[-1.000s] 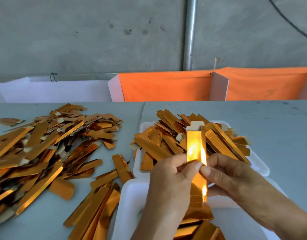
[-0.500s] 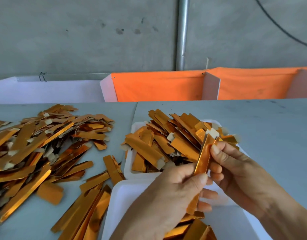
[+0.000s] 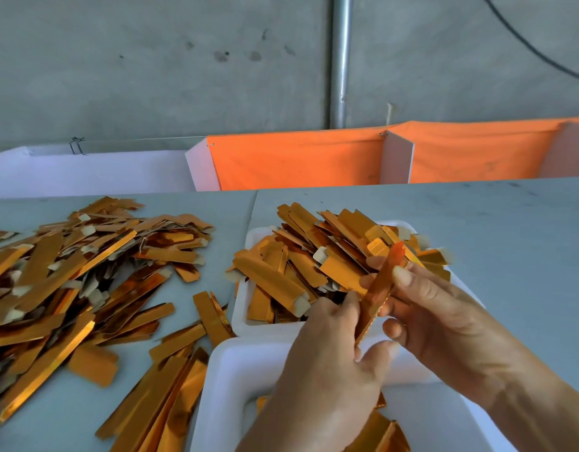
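Pinches the slim glossy orange-gold foil-card sleeve (image 3: 378, 291) edge-on above the near white foam tray (image 3: 223, 386) with both left hand (image 3: 327, 370) and right hand (image 3: 444, 321), probably risking a crushed crease or slip from uneven squeezing.

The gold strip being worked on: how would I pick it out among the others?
Start at the grey table, right of the loose pile. Where the nearer white tray and the heaped farther tray meet, the left hand and right hand pinch one gold strip. It alone is lifted clear, tilted nearly upright and edge-on, while the others lie flat in heaps.
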A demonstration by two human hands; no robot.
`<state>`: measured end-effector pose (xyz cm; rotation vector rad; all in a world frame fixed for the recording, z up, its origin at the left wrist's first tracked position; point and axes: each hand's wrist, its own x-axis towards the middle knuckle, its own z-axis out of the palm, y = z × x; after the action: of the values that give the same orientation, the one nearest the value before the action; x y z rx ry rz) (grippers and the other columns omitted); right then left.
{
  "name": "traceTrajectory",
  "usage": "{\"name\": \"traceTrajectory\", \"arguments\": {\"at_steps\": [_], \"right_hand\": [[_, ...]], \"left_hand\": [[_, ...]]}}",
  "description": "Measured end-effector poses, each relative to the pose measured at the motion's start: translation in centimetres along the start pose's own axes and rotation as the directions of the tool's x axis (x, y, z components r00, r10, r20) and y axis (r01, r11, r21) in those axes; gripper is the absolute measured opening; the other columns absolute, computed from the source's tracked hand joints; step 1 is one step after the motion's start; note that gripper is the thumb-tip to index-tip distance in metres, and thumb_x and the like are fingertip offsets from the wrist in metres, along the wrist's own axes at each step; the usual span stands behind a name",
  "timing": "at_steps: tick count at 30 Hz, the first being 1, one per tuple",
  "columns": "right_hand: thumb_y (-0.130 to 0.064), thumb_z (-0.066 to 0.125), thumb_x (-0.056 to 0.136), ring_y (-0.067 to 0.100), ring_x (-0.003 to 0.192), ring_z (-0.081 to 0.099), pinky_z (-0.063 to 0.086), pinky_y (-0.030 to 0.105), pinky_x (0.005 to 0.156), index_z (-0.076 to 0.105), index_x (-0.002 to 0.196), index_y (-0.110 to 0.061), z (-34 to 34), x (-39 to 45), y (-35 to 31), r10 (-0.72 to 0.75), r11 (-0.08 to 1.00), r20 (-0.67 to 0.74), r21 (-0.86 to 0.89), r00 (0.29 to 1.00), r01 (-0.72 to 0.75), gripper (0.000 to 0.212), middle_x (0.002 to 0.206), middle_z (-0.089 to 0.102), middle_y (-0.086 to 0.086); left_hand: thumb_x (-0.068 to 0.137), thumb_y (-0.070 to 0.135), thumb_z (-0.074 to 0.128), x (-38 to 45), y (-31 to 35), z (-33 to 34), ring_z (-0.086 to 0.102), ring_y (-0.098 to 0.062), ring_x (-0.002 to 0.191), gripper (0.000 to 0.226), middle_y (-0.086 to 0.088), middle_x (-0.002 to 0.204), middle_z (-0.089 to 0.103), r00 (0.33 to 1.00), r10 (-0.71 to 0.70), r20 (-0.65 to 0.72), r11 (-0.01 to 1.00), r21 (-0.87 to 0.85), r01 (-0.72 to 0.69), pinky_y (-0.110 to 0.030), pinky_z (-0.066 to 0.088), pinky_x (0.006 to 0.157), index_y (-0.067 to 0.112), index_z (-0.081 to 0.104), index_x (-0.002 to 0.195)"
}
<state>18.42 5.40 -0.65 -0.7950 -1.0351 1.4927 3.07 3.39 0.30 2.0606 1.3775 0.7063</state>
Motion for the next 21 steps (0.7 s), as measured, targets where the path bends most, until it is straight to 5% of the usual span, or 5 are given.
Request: {"name": "traceTrajectory", "arguments": {"at_steps": [4,10,13,16,21], "right_hand": [[-0.041,0.094,0.044,0.013,0.060,0.059,0.049,0.021,0.049,0.071,0.097,-0.008,0.0,-0.1,-0.3,-0.017,1.000,0.014,-0.019,1.000,0.017,0.067,0.084,0.067,0.011],[-0.055,0.087,0.047,0.015,0.054,0.056,0.047,0.020,0.050,0.070,0.076,-0.017,0.1,-0.3,-0.3,-0.050,0.970,-0.021,-0.238,0.999,0.044,0.051,0.066,0.061,0.009],[-0.062,0.080,0.056,0.010,0.058,0.055,0.046,0.019,0.050,0.072,0.080,-0.020,-0.4,-0.3,-0.5,-0.098,0.967,-0.016,-0.239,0.995,0.091,0.048,0.071,0.062,0.001],[-0.056,0.084,0.055,0.009,0.056,0.052,0.044,0.019,0.046,0.069,0.075,-0.016,-1.2,-0.3,-0.9,-0.110,0.977,-0.026,-0.186,0.994,0.103,0.047,0.070,0.058,0.003],[-0.032,0.068,0.073,0.011,0.051,0.047,0.043,0.019,0.044,0.065,0.068,-0.013,-1.7,-0.2,-1.0,-0.068,0.987,-0.048,-0.146,0.997,0.060,0.020,0.060,0.051,0.004]], "left_hand": [[0.084,0.067,0.034,-0.1,0.0,-0.4,0.047,0.002,0.101,0.045,0.017,0.108,0.045,1.000,0.025,0.003,0.994,-0.108,-0.024,-0.010,0.036,0.074,0.051,0.038,0.127],[0.101,0.033,0.034,0.4,-0.4,-0.2,0.056,0.003,0.098,0.028,0.016,0.107,0.062,0.997,0.025,-0.070,1.000,0.007,-0.025,-0.007,0.041,0.075,0.029,0.056,0.119],[0.102,0.029,0.035,0.4,-0.6,-0.5,0.064,0.005,0.088,0.028,0.014,0.100,0.068,0.996,-0.073,-0.054,0.976,-0.209,0.060,-0.007,0.049,0.075,0.026,0.057,0.119],[0.102,0.025,0.035,0.0,-0.6,-0.8,0.069,-0.001,0.084,0.026,0.006,0.097,0.071,0.992,-0.094,0.078,0.882,-0.456,0.120,-0.021,0.056,0.079,0.025,0.055,0.119],[0.101,0.024,0.038,-0.2,-0.4,-1.0,0.068,-0.006,0.094,0.030,0.005,0.109,0.069,0.979,-0.026,0.204,0.807,-0.573,0.140,-0.030,0.056,0.086,0.030,0.049,0.129]]}}
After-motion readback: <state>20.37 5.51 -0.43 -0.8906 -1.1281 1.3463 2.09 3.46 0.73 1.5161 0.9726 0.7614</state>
